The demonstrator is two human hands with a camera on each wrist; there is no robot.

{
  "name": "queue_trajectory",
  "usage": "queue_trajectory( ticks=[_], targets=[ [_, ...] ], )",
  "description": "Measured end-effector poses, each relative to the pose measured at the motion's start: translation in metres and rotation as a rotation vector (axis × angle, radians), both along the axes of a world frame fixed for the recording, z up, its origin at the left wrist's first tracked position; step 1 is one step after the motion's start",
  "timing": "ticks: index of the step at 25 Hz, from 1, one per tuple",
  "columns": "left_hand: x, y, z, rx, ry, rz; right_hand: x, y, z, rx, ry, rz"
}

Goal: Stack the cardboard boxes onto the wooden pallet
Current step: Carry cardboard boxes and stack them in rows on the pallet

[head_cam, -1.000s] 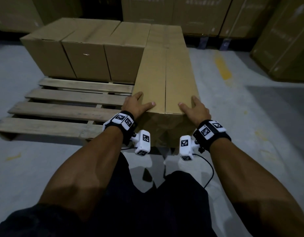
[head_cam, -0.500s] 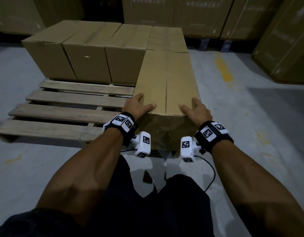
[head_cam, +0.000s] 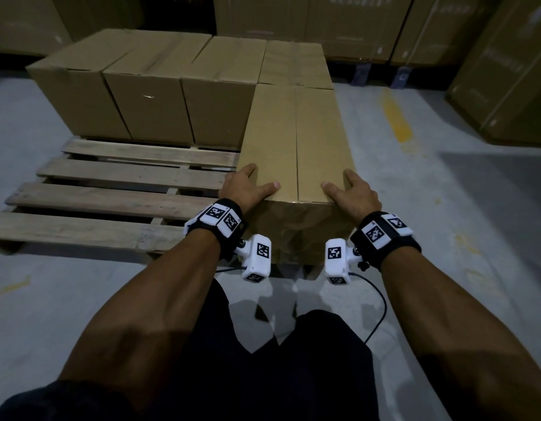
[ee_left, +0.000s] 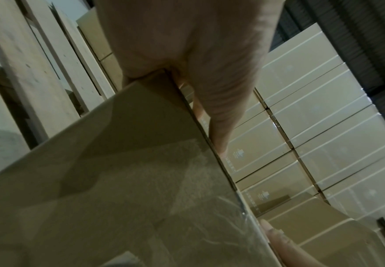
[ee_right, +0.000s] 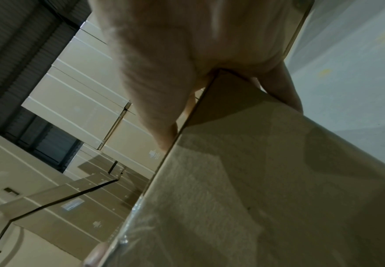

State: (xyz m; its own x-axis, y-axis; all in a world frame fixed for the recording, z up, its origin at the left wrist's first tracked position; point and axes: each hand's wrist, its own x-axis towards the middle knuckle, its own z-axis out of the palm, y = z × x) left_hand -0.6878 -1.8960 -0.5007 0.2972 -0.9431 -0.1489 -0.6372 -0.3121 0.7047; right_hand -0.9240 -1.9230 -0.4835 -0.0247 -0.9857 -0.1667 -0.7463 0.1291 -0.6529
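Your wooden pallet (head_cam: 111, 205) carries four plain cardboard boxes (head_cam: 147, 95) along its far edge; the long box (head_cam: 296, 141) sits at its right edge. Your left hand (head_cam: 248, 189) and right hand (head_cam: 352, 194) grip its near corners. Background carton print is unreadable.

Dim warehouse, grey concrete floor (head_cam: 445, 208)
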Motion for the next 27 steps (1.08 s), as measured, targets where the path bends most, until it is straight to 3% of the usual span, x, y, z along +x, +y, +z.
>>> queue_trajectory(
  ticks=[27],
  targets=[
    [-0.007,0.000,0.005,-0.003,0.016,0.000,-0.006,-0.010,-0.004,-0.011,-0.014,-0.009]
  ],
)
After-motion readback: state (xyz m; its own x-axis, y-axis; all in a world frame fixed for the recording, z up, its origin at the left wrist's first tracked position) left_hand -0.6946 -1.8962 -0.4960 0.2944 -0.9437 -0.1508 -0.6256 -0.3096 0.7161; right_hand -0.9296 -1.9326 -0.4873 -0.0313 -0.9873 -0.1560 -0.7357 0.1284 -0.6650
